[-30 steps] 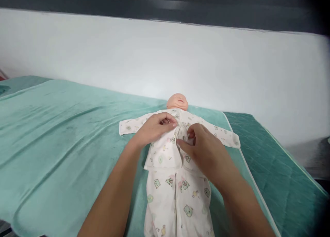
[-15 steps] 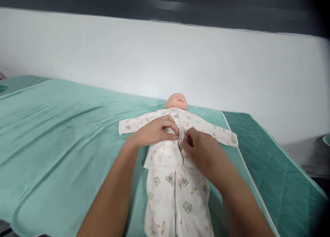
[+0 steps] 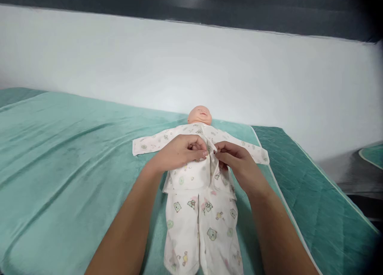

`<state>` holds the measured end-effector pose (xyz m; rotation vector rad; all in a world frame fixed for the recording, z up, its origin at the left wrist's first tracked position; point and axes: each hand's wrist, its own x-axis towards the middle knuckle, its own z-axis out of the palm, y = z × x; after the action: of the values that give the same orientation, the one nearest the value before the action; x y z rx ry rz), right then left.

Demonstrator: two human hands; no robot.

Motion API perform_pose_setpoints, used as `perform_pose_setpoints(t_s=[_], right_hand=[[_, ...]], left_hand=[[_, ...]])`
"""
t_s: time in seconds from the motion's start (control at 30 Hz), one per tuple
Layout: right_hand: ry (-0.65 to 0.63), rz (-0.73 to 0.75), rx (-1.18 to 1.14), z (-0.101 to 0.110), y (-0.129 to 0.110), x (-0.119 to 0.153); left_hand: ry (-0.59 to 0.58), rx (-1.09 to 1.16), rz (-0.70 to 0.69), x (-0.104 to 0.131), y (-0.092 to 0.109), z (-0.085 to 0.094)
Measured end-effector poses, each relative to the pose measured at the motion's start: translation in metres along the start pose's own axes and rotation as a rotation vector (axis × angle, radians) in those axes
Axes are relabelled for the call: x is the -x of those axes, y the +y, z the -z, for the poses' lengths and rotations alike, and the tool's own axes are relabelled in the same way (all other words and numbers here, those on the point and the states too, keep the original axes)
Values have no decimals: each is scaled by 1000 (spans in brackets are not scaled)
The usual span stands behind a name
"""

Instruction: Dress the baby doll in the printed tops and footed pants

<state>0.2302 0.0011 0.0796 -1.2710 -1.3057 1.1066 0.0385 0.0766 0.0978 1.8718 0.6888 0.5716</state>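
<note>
Pinching, seemingly, the shirt front (image 3: 191, 175) on the doll (image 3: 200, 114): left hand (image 3: 179, 152) and right hand (image 3: 239, 163), knuckles up, grip closed.

Broad open stretches of green blanket (image 3: 66, 155) are seen to the left of the doll (image 3: 199, 175), whose spread sleeves bar the strip beside its chest. The middle is taken up by the left hand (image 3: 179, 152) and right hand (image 3: 239, 165). Passage behind the doll's head is closed off by the white wall (image 3: 191, 67)
</note>
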Motion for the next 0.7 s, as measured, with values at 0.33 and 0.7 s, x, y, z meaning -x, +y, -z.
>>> perform_pose_setpoints(t_s=[0.33, 0.7], right_hand=[[-61, 35, 4, 2, 9, 1], [-57, 27, -74, 5, 11, -1]], left_hand=[[-7, 122, 18, -3, 1, 0], [-16, 162, 8, -5, -2, -2]])
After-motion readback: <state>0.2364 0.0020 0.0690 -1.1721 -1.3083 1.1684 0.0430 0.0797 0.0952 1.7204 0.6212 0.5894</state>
